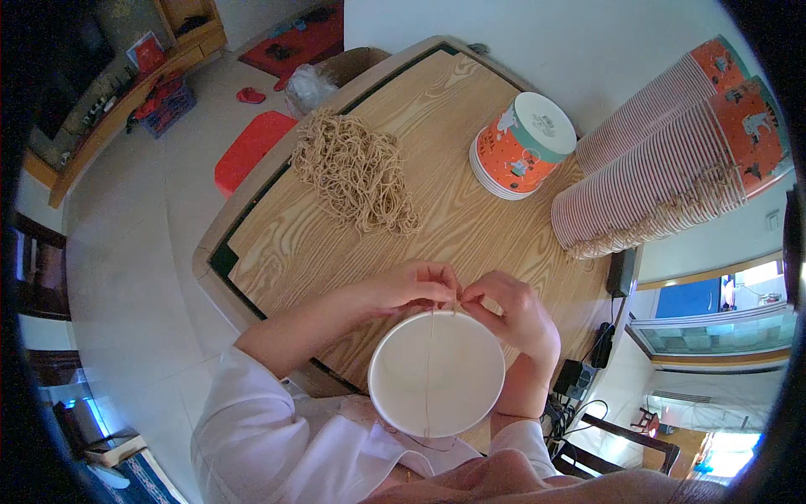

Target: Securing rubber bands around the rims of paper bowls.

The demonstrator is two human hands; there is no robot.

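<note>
The cup (395, 378) is placed before the chest, its white inside turned up; what it is borne by is hidden. Its mouth is crossed by a cord (429, 365) from near rim to far rim. At the far rim, the cord appears to be pinched by the fingers of both the left hand (422, 286) and the right hand (510, 309), just beside each other; whether a knot is formed cannot be told. For this step, the cord is probably best drawn snug with an even pull, gripped near the rim so that slack is not let in, and not so hard that the rim is bent.

The wood-grained desk (277, 265) is edged at the right by black adapters (573, 380). Farther over, a cord tangle (357, 172) is heaped at the left, 1 short stack (514, 160) is stood upside down, and 2 long stacks (642, 181) are laid at the right, the nearer draped with cords.

Beyond the desk, a red stool (252, 151), slippers (250, 96) and a red mat (294, 44) are seen on the floor.
</note>
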